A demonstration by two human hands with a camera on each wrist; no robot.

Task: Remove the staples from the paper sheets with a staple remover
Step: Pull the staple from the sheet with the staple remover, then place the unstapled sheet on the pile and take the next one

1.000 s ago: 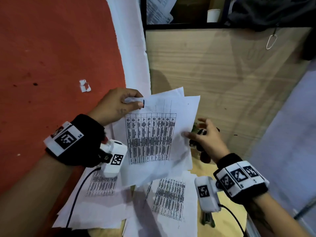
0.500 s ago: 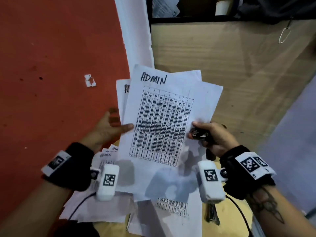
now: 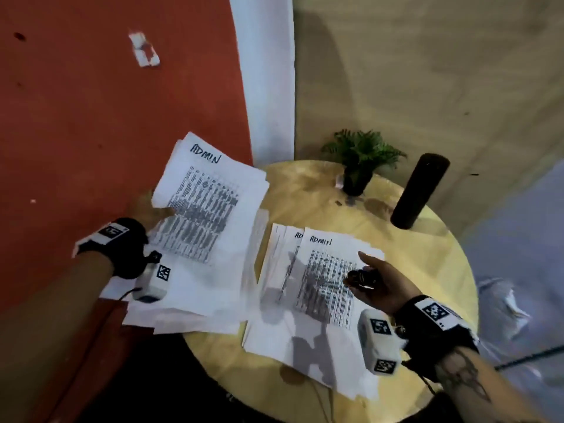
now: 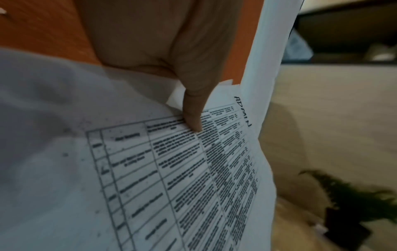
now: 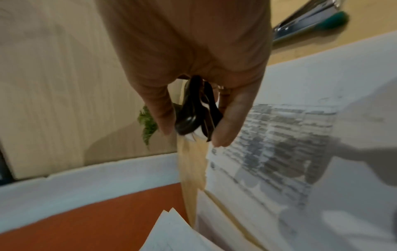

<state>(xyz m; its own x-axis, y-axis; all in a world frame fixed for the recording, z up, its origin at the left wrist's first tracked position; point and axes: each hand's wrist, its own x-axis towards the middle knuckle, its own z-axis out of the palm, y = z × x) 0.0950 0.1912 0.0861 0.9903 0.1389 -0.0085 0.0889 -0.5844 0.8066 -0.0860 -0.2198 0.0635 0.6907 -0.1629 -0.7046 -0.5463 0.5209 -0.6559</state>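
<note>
Round yellow bench (image 3: 427,270) fills the middle-right of the head view, with two piles of paper sheets on it. The left pile (image 3: 213,209) hangs over the bench's left edge, and the right pile (image 3: 320,300) lies flat at lower centre. My left hand (image 3: 152,210) holds the left pile's edge, thumb (image 4: 193,117) pressed on the printed table. My right hand (image 3: 381,285) hovers over the right pile, fingers curled around the black staple remover (image 5: 193,112). I can't spot a single staple at this blur, so I can't tell how many are out. My guess is that we're mid-job, between sets, and both piles still need checking.
</note>
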